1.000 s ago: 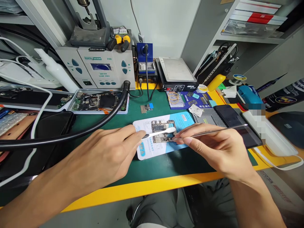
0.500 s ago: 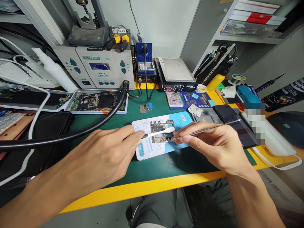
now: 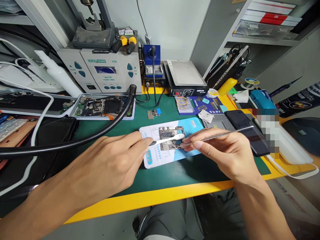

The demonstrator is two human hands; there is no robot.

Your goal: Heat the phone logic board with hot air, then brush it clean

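Note:
A small phone circuit board (image 3: 166,134) lies on a white and light-blue printed card (image 3: 163,161) on the green mat. My left hand (image 3: 117,160) is closed around a toothbrush-like white brush (image 3: 167,140) with a dark grip. The brush's head lies across the right side of the board; I cannot tell whether it touches. Between the thumb and fingers of my right hand (image 3: 225,153) is a pair of thin metal tweezers (image 3: 217,136). Their tips are at the board's lower right edge, and what lies between the tips is too small to make out.
A black hose (image 3: 110,128) arches from the hot-air station (image 3: 107,71) past my left hand. Behind the card are a small connector piece (image 3: 153,113), a soldering iron stand (image 3: 152,60) and a hot plate (image 3: 186,73). To the right lies a dark phone (image 3: 247,133).
Hardly anything differs. The whole view has shifted very slightly; both hands keep the brush and tweezers at nearly the same place over the board.

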